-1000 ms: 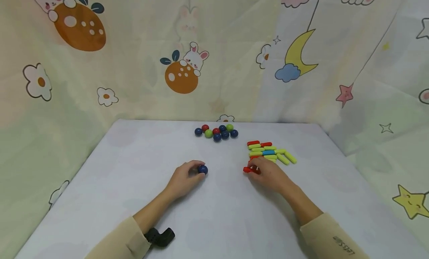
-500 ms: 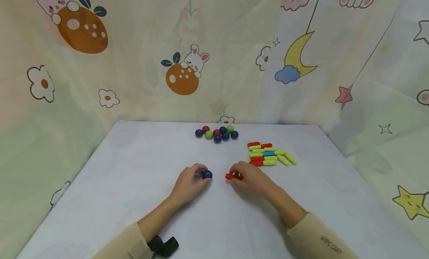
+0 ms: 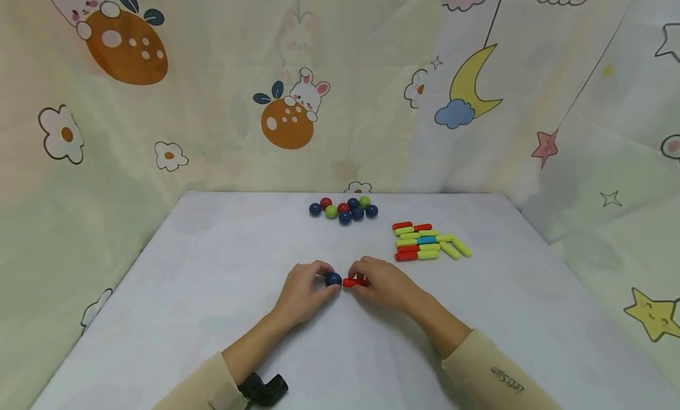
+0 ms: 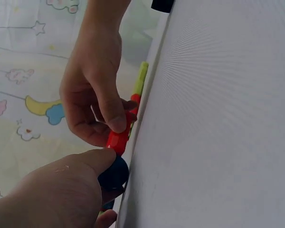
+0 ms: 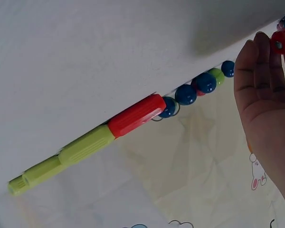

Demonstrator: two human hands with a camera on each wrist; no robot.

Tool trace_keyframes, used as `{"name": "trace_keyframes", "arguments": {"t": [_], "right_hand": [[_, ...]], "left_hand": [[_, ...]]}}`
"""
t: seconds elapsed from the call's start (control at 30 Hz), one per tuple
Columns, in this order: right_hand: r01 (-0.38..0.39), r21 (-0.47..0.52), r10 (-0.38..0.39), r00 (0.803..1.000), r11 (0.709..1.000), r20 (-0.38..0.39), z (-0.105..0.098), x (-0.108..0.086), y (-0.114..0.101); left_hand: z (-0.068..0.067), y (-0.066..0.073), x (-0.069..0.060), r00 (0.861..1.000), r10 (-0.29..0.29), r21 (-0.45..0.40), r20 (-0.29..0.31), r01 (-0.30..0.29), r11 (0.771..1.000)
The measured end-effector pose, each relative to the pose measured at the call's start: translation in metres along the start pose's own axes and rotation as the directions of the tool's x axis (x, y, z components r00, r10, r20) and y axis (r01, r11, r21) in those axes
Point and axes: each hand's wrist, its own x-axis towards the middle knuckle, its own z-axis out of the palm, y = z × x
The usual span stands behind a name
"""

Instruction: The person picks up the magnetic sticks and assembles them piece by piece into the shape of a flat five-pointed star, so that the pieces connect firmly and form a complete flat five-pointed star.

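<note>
My left hand (image 3: 303, 293) pinches a dark blue ball (image 3: 333, 279) between thumb and fingers, low over the white table in the middle of the head view. Just right of it, my right hand (image 3: 386, 285) pinches a short red rod (image 3: 349, 282), lying sideways with its left end at the ball. In the left wrist view the red rod (image 4: 117, 141) reaches the ball (image 4: 115, 172) beside my left thumb; whether they touch, I cannot tell. A small grey spot shows on the end of the red rod (image 5: 282, 42) in the right wrist view.
Several blue, red and green balls (image 3: 345, 217) lie grouped near the back edge of the white table (image 3: 223, 251). Right of centre, rows of yellow-green rods (image 3: 428, 255), red rods (image 3: 407, 256) and one blue rod (image 3: 427, 240) lie close together. A patterned cloth (image 3: 212, 103) hangs behind.
My right hand has carried the red rod left and nearer, from beside the rod group to the blue ball. My left hand has shifted slightly right and nearer with the ball.
</note>
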Motion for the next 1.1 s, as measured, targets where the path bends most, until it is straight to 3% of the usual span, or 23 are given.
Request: {"name": "trace_keyframes", "arguments": {"t": [0.43,0.6,0.7,0.87,1.1], "right_hand": [[-0.053,0.005,0.053,0.999,0.999,0.006,-0.003,-0.003,0.006],[-0.093,0.086,0.099,0.993,0.992,-0.067,-0.017,-0.014,0.025],[-0.100,0.087,0.111,0.985,0.991,-0.132,-0.025,-0.022,0.041],[-0.129,0.065,0.142,0.956,0.989,-0.257,-0.034,-0.034,0.067],[-0.226,0.038,0.222,0.886,0.973,-0.406,-0.047,-0.048,0.098]], "left_hand": [[0.002,0.003,0.000,0.999,0.027,0.009,0.020,-0.027,1.000],[0.002,0.002,0.001,0.999,0.027,0.021,0.027,-0.027,0.999],[0.001,0.003,0.000,0.999,0.023,0.014,0.033,-0.023,1.000],[0.000,0.003,-0.001,0.999,0.023,0.000,0.038,-0.023,1.000],[0.001,0.002,0.001,0.999,0.028,-0.004,0.045,-0.027,1.000]]}}
